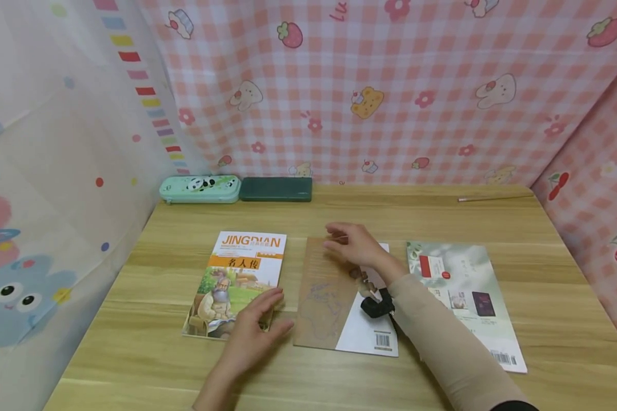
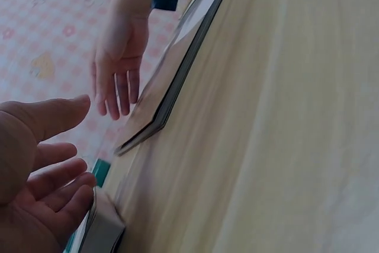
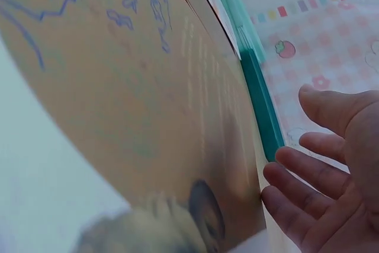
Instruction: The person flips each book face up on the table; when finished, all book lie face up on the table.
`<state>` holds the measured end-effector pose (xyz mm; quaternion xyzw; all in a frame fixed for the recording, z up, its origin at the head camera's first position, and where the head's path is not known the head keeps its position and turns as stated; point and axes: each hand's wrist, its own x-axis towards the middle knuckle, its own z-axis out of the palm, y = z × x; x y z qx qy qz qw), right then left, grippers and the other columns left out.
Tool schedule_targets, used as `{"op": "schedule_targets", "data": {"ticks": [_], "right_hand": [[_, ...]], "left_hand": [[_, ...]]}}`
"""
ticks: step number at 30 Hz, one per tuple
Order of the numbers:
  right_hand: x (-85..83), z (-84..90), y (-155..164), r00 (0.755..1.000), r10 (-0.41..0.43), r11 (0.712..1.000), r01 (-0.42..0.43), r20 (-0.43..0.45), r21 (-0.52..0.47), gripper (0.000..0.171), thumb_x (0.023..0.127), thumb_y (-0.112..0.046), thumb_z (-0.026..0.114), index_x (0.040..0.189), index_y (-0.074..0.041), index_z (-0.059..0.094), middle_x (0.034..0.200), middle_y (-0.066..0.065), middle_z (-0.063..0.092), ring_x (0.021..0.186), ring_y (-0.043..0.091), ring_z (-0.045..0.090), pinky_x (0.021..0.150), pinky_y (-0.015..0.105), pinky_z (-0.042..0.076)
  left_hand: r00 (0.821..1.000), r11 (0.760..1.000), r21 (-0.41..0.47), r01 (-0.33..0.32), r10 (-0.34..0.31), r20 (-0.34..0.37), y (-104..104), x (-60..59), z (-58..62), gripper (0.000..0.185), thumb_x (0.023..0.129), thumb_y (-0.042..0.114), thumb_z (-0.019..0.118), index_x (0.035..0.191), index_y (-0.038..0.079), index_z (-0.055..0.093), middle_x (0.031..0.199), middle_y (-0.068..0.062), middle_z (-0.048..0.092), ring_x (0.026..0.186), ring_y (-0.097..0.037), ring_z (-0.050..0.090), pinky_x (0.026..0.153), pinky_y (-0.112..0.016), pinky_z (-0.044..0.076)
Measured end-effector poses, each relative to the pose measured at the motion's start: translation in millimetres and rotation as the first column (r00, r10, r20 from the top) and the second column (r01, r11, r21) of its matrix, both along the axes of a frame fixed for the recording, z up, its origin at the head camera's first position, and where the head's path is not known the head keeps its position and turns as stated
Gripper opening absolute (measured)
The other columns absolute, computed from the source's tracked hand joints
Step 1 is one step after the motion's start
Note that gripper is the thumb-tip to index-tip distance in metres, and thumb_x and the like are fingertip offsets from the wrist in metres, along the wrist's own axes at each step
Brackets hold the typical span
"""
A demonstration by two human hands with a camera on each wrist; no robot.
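Three books lie flat in a row on the wooden table. My left hand (image 1: 252, 334) is at the lower right corner of the left book (image 1: 259, 279), which has an orange and white cover with a seated bearded figure. Its fingers are relaxed and spread from the thumb, holding nothing. Over the upper part of the middle book (image 1: 316, 325), brown and white with a barcode, hovers my right hand (image 1: 357, 245), its fingers (image 3: 320, 176) loosely bent and empty. To the right lies a pale green magazine (image 1: 473, 274), partly covered by the right forearm.
At the table's back left edge stand a mint pencil case (image 1: 200, 194) with a panda picture and a dark green case (image 1: 276, 190). A thin pencil (image 1: 493, 198) lies at the back right. Patterned curtains (image 1: 308, 114) hang behind and at both sides.
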<state>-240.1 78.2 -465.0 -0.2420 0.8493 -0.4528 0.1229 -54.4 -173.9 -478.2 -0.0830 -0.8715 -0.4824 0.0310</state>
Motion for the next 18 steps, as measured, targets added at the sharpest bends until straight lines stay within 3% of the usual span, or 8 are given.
{"op": "schedule_targets", "data": {"ticks": [9,18], "right_hand": [[-1.6,1.2,18.2,1.000,-0.012,1.000,0.013,-0.026,0.014,0.051,0.098,-0.018,0.068,0.139,0.008,0.054,0.135,0.025,0.061,0.121,0.037,0.061,0.105,0.045,0.050],[-2.1,-1.8,35.8,0.998,-0.036,0.999,0.036,-0.045,0.006,0.050,0.097,-0.018,0.070,0.137,0.008,0.056,0.132,0.025,0.062,0.121,0.038,0.062,0.105,0.047,0.050]], "left_hand": [[0.996,0.997,-0.002,0.082,-0.082,0.026,18.0,-0.4,-2.8,0.058,0.080,0.011,0.086,0.132,0.000,0.064,0.144,-0.008,0.058,0.135,-0.027,0.050,0.116,-0.049,0.037],[0.995,0.994,-0.042,0.099,-0.098,0.034,28.3,-3.4,-5.4,0.060,0.079,0.014,0.087,0.131,-0.001,0.064,0.145,-0.008,0.056,0.135,-0.027,0.051,0.113,-0.047,0.042]]}}
